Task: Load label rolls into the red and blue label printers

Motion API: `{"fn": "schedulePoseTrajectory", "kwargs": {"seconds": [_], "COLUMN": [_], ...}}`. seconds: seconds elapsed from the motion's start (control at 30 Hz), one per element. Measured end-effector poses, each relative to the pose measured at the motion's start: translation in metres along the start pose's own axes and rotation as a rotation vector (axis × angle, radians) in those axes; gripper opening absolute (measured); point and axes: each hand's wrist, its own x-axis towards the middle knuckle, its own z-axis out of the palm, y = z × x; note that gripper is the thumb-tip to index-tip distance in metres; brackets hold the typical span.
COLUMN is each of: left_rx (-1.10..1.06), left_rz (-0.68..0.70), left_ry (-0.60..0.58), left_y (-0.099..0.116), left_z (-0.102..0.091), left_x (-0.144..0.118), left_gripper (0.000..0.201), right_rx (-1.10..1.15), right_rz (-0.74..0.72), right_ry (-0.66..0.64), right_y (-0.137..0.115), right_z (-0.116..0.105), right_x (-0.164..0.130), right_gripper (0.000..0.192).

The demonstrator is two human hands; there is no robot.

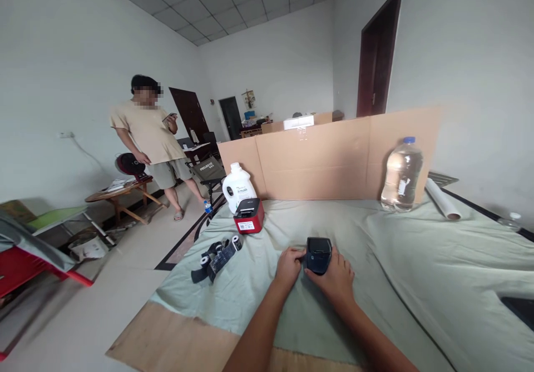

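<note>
Both hands point(312, 274) cup small dark boxy printer point(319, 253)

Small device point(319, 254) on the cloth-covered tabletop point(417, 272), between the left hand point(288, 266) and right hand point(337, 280). Ribbon rolls point(217, 254) to its left; label printer point(248, 215) and jug point(237, 186) behind them; water bottle point(401, 175) far right, before the cardboard screen point(329, 158).

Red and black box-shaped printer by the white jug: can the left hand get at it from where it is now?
Probably yes. The red and black printer stands beyond the left hand with only bare green cloth between; that hand now touches the small black device.
</note>
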Motion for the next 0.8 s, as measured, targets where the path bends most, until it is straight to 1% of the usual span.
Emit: {"fn": "schedulePoseTrajectory", "kwargs": {"seconds": [0.1,0.23,0.47,0.67,0.8], "left_rx": [0.010,0.018,0.010,-0.016,-0.024], "left_rz": [0.008,-0.017,0.005,-0.019,-0.034], "left_ry": [0.005,0.011,-0.008,-0.011,-0.018], "left_y": [0.0004,0.0005,0.0037,0.0065,0.0062], "left_z": [0.0000,0.0002,-0.0022,-0.0026,-0.0022], "left_x": [-0.0002,-0.0001,-0.0003,-0.0002,0.0000], "left_gripper": [0.057,0.055,0.055,0.051,0.051], "right_rx": [0.017,0.042,0.042,0.031,0.002], "right_rz": [-0.010,-0.035,-0.032,-0.058,-0.039], "right_ry": [0.005,0.008,-0.001,0.027,0.043], "right_y": [0.0021,0.0049,0.0044,0.0076,0.0069], "right_z": [0.0014,0.0028,0.0016,0.0065,0.0085], "right_x": [-0.0001,-0.0009,-0.0015,-0.0020,-0.0015], "right_gripper": [0.093,0.093,0.092,0.089,0.087]}}
